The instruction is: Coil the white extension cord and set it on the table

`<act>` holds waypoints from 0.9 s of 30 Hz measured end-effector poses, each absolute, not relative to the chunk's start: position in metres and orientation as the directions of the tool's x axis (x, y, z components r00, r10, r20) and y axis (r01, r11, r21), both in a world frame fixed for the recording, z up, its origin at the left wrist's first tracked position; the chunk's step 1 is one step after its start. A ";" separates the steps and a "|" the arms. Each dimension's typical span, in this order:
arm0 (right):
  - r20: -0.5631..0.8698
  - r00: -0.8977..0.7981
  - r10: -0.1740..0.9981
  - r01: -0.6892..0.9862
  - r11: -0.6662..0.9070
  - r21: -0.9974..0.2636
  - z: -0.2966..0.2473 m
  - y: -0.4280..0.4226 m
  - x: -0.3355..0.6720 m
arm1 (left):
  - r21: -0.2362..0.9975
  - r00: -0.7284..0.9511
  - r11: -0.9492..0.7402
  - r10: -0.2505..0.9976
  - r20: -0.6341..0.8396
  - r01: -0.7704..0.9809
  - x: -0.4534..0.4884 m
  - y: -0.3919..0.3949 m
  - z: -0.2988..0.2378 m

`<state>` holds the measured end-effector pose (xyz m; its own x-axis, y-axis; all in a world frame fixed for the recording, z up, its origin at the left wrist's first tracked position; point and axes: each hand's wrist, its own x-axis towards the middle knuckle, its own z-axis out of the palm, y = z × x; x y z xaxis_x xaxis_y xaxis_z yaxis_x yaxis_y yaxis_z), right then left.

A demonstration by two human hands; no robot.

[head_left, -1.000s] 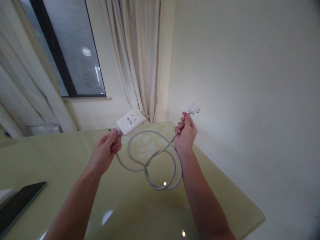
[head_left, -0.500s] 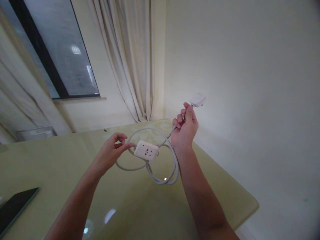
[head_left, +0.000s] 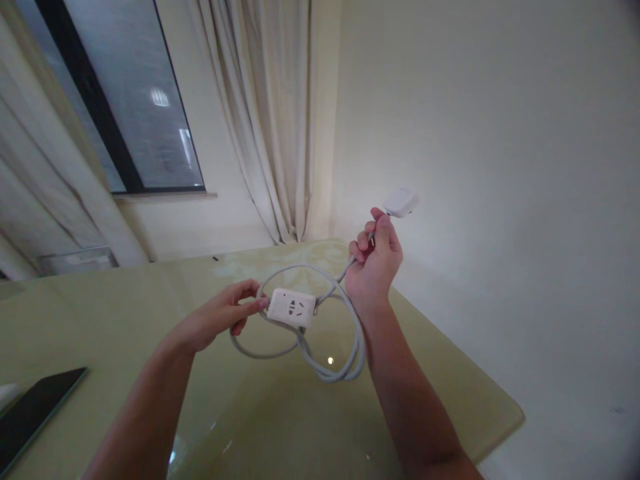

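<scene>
A looped grey cable (head_left: pixel 358 347) hangs between my hands above the table. Along it sits a small white socket block (head_left: pixel 291 308) with its outlet face towards me. My left hand (head_left: pixel 225 311) pinches the cable at the block's left end, thumb and fingers closed round it. Higher up and to the right, my right hand (head_left: pixel 376 257) is closed on the cable just below a white plug-like piece (head_left: pixel 400 201), which points up towards the wall. The far side of that piece is hidden.
A glossy yellow-green table (head_left: pixel 440 387) lies below, its right edge near the wall (head_left: pixel 500 200). A flat dark panel (head_left: pixel 40 413) rests at the left. Behind are curtains (head_left: pixel 275 120), a window (head_left: pixel 135 100) and a small dark object (head_left: pixel 215 259) on the table.
My left hand has dropped slightly and turned flatter, and the socket block and cable loops hang a little lower. My right hand keeps its grip; the view has shifted slightly.
</scene>
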<state>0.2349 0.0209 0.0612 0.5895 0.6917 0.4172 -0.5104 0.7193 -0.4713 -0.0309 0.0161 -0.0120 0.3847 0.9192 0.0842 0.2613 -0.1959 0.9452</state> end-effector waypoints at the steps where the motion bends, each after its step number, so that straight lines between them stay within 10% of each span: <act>1: 0.423 0.598 0.681 -0.499 0.729 -0.469 0.062 0.021 0.236 | 0.947 0.375 -0.215 0.920 0.114 0.239 -0.030 0.017 -0.012; 8: 0.415 0.627 0.660 -0.514 0.750 -0.416 0.064 0.021 0.237 | 0.955 -0.038 -0.272 0.960 0.278 0.115 -0.017 0.027 -0.015; 16: 0.490 0.504 0.711 -0.534 0.703 -0.470 0.067 -0.002 0.218 | 0.838 -0.259 -0.185 0.898 0.357 0.514 -0.010 0.038 -0.032; 21: 0.555 0.490 0.672 -0.481 0.740 -0.470 0.069 -0.009 0.213 | 0.998 -0.250 0.007 0.968 -0.021 -0.059 -0.006 0.039 -0.026; 27: 0.606 0.435 0.666 -0.488 0.740 -0.463 0.071 -0.012 0.209 | 0.628 -0.013 0.173 0.960 -0.281 -0.759 -0.010 0.038 -0.005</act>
<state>0.2089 -0.0120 0.0713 0.4350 0.6657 0.6064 -0.4878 0.7403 -0.4627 -0.0095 0.0379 -0.0051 -0.0129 0.9597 -0.2807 -0.7586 0.1735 0.6280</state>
